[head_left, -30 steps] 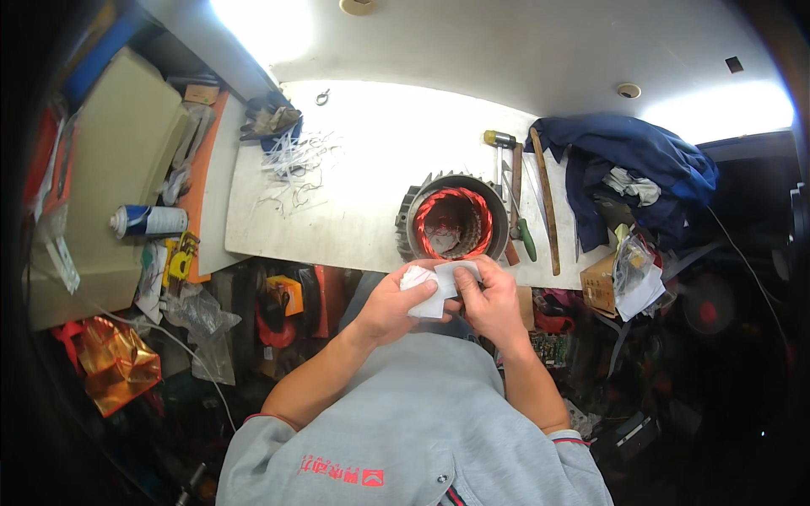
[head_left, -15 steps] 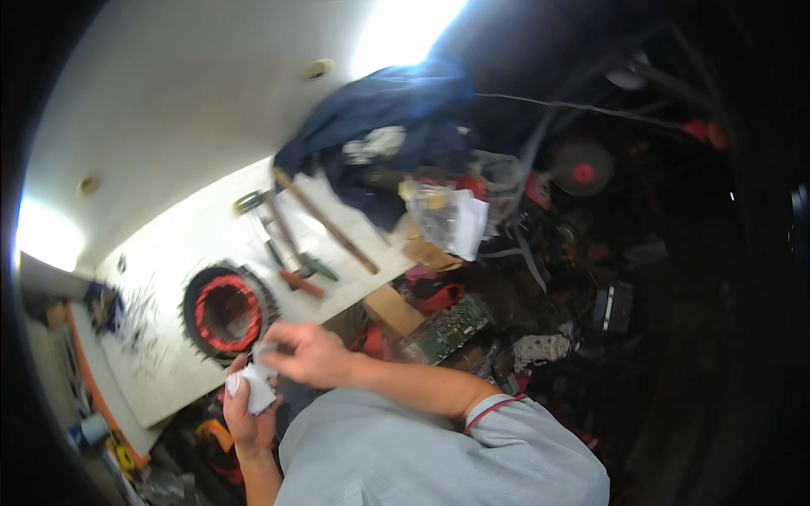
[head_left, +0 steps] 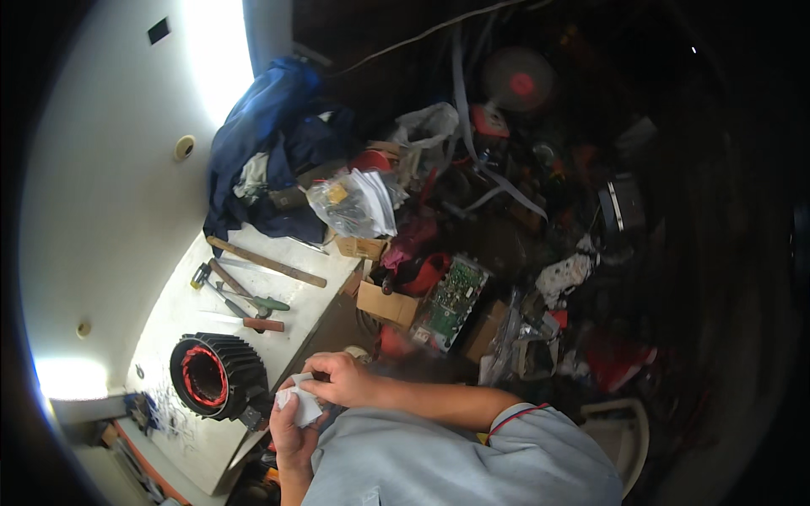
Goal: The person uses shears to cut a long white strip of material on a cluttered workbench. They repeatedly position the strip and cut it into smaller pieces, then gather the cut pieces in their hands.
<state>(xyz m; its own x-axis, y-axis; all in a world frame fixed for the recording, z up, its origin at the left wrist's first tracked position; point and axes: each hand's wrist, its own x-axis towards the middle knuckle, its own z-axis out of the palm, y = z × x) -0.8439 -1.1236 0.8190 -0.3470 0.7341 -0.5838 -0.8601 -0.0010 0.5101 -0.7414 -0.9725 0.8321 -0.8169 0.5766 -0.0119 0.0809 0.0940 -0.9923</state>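
Note:
In front of my body, my left hand (head_left: 292, 432) holds a folded white piece (head_left: 304, 408), which looks like paper or thin cloth. My right hand (head_left: 341, 379) pinches its upper edge from the right, with the fingers bent over it. Just left of my hands, a black finned motor housing (head_left: 245, 363) lies on its side on the white table (head_left: 291, 354). Red windings (head_left: 205, 376) line its round opening. Behind the motor lie a hammer (head_left: 201, 275), a wooden stick (head_left: 268, 262), a red-handled tool (head_left: 263, 324) and a green-handled tool (head_left: 272, 304).
Dark blue cloth (head_left: 266, 114) is heaped at the table's far end, near a plastic bag with papers (head_left: 359, 204). Right of the table sit a cardboard box (head_left: 386, 305), a green circuit board (head_left: 451, 299) and much clutter. A chair (head_left: 637, 430) stands at the lower right.
The whole view has swung, so the table and motor appear further left and lower. My right hand, blurred before beside the white piece, now rests against it. My left hand keeps its hold.

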